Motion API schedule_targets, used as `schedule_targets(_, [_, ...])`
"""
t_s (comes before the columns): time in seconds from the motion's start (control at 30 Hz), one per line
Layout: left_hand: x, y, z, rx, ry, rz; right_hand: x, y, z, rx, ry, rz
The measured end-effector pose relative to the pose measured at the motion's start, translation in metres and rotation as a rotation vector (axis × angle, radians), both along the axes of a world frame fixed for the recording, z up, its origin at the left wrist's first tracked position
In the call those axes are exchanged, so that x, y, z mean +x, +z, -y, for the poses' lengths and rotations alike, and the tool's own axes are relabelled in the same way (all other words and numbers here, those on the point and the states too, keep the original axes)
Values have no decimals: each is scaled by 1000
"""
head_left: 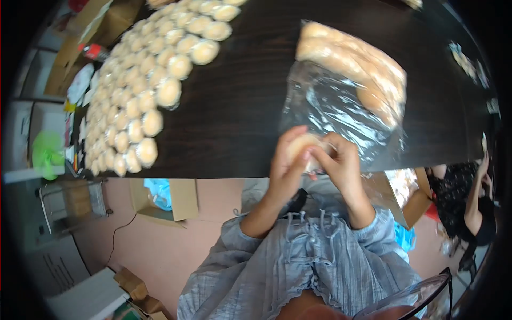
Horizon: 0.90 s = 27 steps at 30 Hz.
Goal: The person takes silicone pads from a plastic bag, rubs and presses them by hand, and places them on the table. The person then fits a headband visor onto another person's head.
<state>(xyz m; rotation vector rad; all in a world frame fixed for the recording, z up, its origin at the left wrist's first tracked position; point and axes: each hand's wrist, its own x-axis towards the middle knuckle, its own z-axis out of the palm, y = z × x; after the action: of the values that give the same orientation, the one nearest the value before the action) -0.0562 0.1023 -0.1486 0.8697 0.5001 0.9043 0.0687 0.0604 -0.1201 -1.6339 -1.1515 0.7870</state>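
Dark surface [240,106], wrapped pieces [169,92] ranked along the left. Now, at the near edge: cupping a pale round piece [302,146] in the fingers of the left hand [287,164], pinching its side with those of the right hand [342,163]. Press lightly, avoid dents. Just beyond, rightward: slack clear bag [320,98], likely crowding the workspace. Lower right: open box [418,209].

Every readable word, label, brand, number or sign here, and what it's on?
None can be read.
Red object at the table's far left: any label is too blurred.
White panel at lower left: dark marks, too small to read.
Clear bag: no lettering made out.
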Motion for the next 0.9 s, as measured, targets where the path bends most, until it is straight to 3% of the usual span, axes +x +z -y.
schedule_targets(0.07, [-4,4,-5,58,-59,-122,-2,-2,0,-47,-24,-132])
schedule_targets(0.23, [-35,32,-42,97,132,-171,1,15,6,58,-51,-581])
schedule_targets(0.3, [-62,16,-77,292,231,-353,10,9,8,62,-27,-583])
schedule_targets(0.4, [-86,26,-126,259,290,-458,23,0,12,46,-30,-572])
schedule_targets(0.5, [-91,10,-181,418,398,-680,21,1,9,59,-3,-547])
schedule_targets(0.57, [-92,-8,-215,646,486,-1034,22,2,10,55,16,-518])
schedule_targets(0.83, [-70,4,-222,844,596,-1454,36,-2,13,-8,-81,-535])
schedule_targets(0.9, [-71,-4,-224,1349,756,-1692,39,-7,12,60,-16,-413])
